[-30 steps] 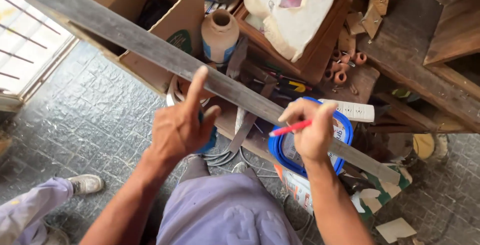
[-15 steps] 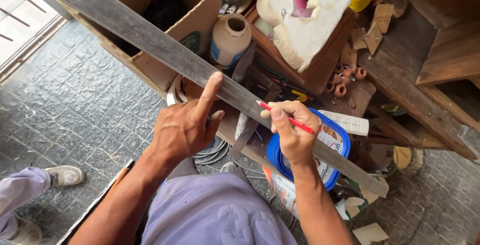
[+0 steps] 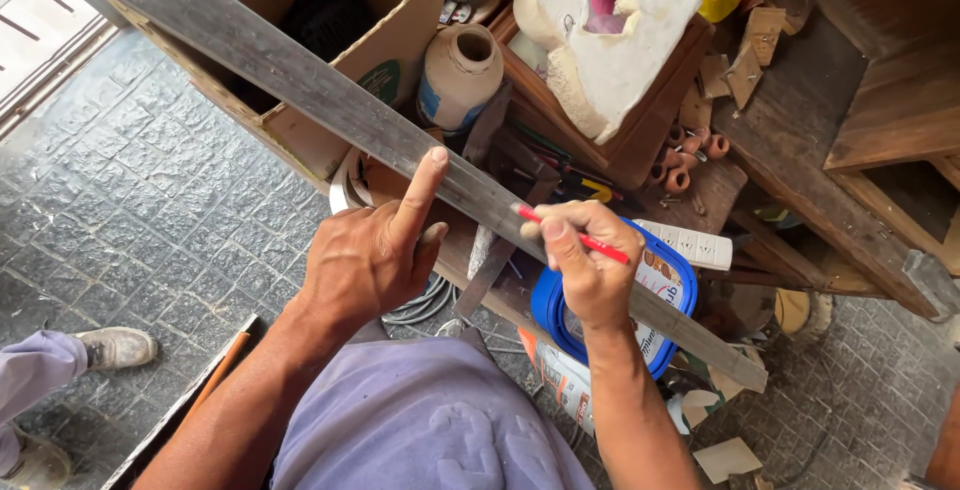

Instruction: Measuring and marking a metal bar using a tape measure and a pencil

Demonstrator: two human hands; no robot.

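marking a metal strip over a cluttered floor

long flat grey metal strip (image 3: 300, 75) runs diagonally from top left down to lower right, right across the junk below. left hand (image 3: 365, 260) steadies it, index finger stretched out flat on the strip, other fingers curled under. right hand (image 3: 590, 270) pinches a thin red pencil (image 3: 575, 240) with its tip touching the strip's edge. underneath: open brown cardboard box (image 3: 400, 20), clay jar with blue label (image 3: 458, 75), blue-rimmed plastic tub (image 3: 665, 305) partly hidden by the wrist, white foam block (image 3: 625, 40) in a wooden crate, grey paved floor (image 3: 150, 210).
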